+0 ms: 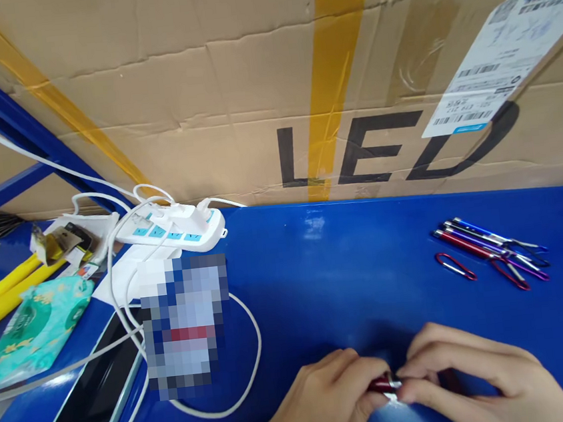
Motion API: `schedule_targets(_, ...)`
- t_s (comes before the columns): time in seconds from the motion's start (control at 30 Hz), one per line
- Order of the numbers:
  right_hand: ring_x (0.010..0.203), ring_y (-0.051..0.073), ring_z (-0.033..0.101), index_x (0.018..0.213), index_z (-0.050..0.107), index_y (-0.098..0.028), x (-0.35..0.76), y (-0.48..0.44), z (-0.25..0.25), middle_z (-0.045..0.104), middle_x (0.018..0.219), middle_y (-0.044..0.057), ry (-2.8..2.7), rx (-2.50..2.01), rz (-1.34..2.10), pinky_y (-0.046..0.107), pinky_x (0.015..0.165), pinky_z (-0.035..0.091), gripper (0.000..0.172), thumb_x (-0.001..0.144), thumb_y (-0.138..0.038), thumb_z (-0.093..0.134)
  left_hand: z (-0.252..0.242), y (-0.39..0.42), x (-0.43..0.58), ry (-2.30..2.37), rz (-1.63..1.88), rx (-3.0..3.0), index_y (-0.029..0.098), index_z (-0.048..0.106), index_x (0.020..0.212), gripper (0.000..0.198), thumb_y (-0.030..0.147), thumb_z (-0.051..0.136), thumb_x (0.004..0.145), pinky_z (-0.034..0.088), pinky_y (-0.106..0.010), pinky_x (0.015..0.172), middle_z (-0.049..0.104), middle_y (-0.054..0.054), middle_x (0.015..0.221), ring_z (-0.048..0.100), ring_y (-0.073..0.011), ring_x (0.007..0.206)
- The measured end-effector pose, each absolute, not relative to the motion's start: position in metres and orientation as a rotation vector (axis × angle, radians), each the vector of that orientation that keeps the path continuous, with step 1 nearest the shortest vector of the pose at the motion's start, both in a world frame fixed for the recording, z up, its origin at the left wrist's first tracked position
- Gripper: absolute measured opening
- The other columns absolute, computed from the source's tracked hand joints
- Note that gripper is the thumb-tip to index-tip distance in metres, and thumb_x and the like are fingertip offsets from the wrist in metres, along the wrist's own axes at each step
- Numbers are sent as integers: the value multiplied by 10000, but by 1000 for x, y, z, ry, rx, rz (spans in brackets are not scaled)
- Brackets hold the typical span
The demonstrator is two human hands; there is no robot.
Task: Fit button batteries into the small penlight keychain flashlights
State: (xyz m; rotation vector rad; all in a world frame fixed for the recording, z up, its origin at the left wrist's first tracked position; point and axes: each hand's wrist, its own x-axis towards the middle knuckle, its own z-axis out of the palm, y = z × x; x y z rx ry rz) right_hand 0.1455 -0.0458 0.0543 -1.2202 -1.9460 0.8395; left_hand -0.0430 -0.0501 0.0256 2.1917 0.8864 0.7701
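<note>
My left hand [330, 390] is closed around a slim dark red metal tube [380, 383], so most of it is hidden. At the tube's silver end, my right hand [480, 375] pinches with thumb and forefinger; any small part between those fingertips is covered. Both hands are low over the blue table, close together. Farther right lies a bunch of similar slim tubes [476, 244] in red, purple, black and blue, with carabiner clips at their ends. A loose red carabiner [456, 266] rests just in front of them.
A large cardboard box [230, 109] marked LED stands behind the blue table [319, 281]. To the left are a white power strip [188, 231] with looping cables, a phone [92, 399], a pixelated object [188, 328], a green tissue pack [36, 324] and yellow tubes [6, 297].
</note>
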Motion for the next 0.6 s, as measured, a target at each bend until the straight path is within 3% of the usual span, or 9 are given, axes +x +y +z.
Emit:
schedule_targets(0.27,476,121,580,585,683,-233,144,-38,46,624,553,-8,-1905,-1321,1010,192,429,461,213,748,-370,682,24,-52,-44,904,799,2047,128,549,1118,285,246,359,941,508,-236,658,673,-91,854,633,-172,711)
schedule_targets(0.43,465,107,544,561,650,-219,138,-45,48,595,535,-14,-1804,-1379,1014,188,424,434,269,741,-416,681,16,-57,-41,921,826,1910,156,583,1017,406,395,260,965,452,-222,560,593,-36,689,534,-141,571)
schedule_targets(0.6,458,101,533,603,649,-213,137,-46,49,594,554,-12,-1809,-1331,995,185,417,429,257,769,-409,658,15,-59,-39,909,840,1784,182,588,974,432,469,265,956,408,-225,568,526,-11,673,474,-129,571)
